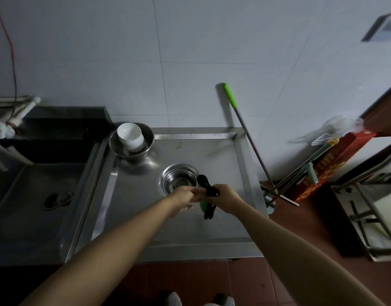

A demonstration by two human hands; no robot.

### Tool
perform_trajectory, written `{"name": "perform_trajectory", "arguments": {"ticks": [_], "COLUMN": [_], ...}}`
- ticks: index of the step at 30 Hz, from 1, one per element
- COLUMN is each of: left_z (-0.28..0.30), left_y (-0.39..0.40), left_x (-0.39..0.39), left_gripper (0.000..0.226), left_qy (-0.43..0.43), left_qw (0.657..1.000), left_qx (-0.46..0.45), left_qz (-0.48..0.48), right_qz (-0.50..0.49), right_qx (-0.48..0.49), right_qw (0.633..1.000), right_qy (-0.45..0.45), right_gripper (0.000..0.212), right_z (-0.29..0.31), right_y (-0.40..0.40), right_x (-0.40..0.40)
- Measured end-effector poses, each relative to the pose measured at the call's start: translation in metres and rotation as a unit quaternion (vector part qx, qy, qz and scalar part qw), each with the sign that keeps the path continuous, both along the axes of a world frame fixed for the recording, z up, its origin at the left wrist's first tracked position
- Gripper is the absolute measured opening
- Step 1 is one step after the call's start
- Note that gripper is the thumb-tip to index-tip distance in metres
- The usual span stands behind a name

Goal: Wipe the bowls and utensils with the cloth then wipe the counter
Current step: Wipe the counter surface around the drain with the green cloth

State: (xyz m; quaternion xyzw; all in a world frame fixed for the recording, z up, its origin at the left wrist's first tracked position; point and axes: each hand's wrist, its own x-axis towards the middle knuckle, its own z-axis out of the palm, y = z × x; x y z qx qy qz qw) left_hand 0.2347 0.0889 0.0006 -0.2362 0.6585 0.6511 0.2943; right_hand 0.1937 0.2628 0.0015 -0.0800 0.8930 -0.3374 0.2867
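Over the steel counter [146,217], my right hand [226,196] grips a bunch of black utensils [206,187]; a spoon bowl sticks up at the top and handles hang below. My left hand [185,197] holds a green cloth [203,205] against them, and only a small green edge shows between the hands. A steel bowl [179,180] stands just behind my hands. At the back left, white bowls [130,134] are stacked inside a larger steel bowl [148,138].
A sink basin [31,195] with a drain lies to the left, with a tap above it. A green-handled mop [245,127] leans on the tiled wall at the right. A red box [335,166] and a metal stand [366,217] sit on the floor.
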Motion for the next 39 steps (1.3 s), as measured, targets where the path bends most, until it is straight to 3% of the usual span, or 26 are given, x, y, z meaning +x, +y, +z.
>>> {"name": "perform_trajectory", "arguments": {"ticks": [2,4,7,10,11,14,20,26,31,39], "left_z": [-0.001,-0.003,-0.01,-0.021,-0.019,-0.008,-0.007,-0.012,-0.027,-0.069], "left_y": [-0.008,-0.016,-0.029,-0.036,-0.036,-0.035,-0.036,-0.022,-0.003,0.03], "left_x": [-0.001,-0.005,-0.016,-0.027,-0.029,-0.034,-0.064,-0.114,-0.173,-0.278], "left_gripper": [0.035,0.025,0.024,0.057,0.053,0.016,0.003,0.02,0.019,0.017], "left_qy": [0.035,0.145,0.293,0.329,0.329,0.334,0.342,0.338,0.291,0.248], "left_qw": [0.998,0.973,0.873,0.832,0.827,0.826,0.819,0.82,0.841,0.848], "left_qx": [-0.038,-0.157,-0.354,-0.375,-0.371,-0.363,-0.372,-0.389,-0.384,-0.404], "left_qz": [-0.045,-0.093,-0.167,-0.244,-0.265,-0.272,-0.274,-0.249,-0.245,-0.235], "right_qz": [0.03,0.062,0.102,0.133,0.136,0.134,0.125,0.153,0.166,0.149], "right_qx": [0.041,0.07,0.087,0.095,0.092,0.091,0.153,0.192,0.185,0.193], "right_qw": [0.999,0.995,0.991,0.986,0.986,0.986,0.976,0.965,0.966,0.968], "right_qy": [0.018,0.026,0.029,0.034,0.036,0.041,0.09,0.09,0.064,0.057], "right_gripper": [0.017,0.015,0.017,0.021,0.021,0.02,0.024,0.026,0.016,0.027], "right_z": [0.006,0.014,0.024,0.034,0.037,0.041,0.04,0.022,-0.008,-0.051], "right_y": [0.001,0.003,0.008,0.009,0.01,0.01,0.013,0.021,0.035,0.057], "right_x": [-0.004,-0.008,-0.016,-0.023,-0.025,-0.033,-0.062,-0.12,-0.186,-0.29]}}
